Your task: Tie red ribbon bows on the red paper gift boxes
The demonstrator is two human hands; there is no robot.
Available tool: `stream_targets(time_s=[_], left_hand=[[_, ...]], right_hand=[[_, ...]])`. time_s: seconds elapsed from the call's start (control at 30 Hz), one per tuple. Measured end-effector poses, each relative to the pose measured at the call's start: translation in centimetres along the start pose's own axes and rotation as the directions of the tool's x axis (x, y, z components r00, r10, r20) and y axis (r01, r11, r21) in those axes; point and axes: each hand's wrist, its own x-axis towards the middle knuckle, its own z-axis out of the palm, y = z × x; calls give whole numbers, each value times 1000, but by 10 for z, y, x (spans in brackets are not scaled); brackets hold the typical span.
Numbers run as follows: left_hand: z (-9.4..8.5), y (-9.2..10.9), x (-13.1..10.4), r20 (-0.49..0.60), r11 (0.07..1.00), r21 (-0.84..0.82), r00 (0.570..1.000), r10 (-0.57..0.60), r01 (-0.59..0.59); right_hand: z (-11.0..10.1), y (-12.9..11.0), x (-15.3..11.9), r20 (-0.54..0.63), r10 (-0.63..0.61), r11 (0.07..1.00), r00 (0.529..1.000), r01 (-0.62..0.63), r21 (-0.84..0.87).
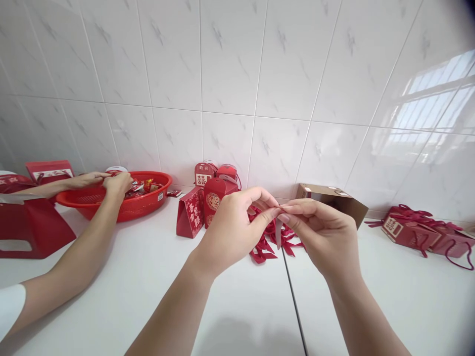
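Observation:
In the middle of the head view, a dark red ribbon (279,233) is pinched between the fingertips of both my hands, held above the table. My left hand (237,230) is closed on it from the left, thumb against fingers. From the right, my right hand (328,235) grips it the same way, and the two hands' fingertips nearly meet. One end of the ribbon hangs down below them. Behind and beneath my hands lies a pile of red ribbons (262,251), partly hidden by them. Just left of my left hand stand red gift boxes (191,212) with gold and white characters.
At the left, another person's hands (118,184) work over a red plastic basket (143,210) of wrapped sweets. A large red box (33,227) stands nearer. Behind my right hand is an open cardboard box (356,206). Ribboned red boxes (411,235) lie far right, against the tiled wall.

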Motion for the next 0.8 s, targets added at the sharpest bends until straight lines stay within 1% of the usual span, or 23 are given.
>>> stream_targets(time_s=[0.23,0.37,0.47,0.53,0.67,0.8], left_hand=[[1,0,1,-1,1000,16,1000,17,-17],[5,-2,2,18,1000,-24,1000,16,-16],[4,-3,2,19,998,-66,1000,4,-2],[2,-2,2,34,995,-102,999,-1,5],[-5,3,2,88,978,-207,996,22,-3],[-10,5,1,94,951,-308,994,56,-25]], right_hand=[[-1,0,-1,17,31,999,999,-31,9],[-3,1,0,6,56,998,998,-56,-2],[-3,1,1,7,58,998,998,-58,29],[-3,0,2,45,59,996,997,-62,70],[-7,-4,1,188,59,983,980,-89,158],[-10,-8,0,286,52,958,957,-129,256]])
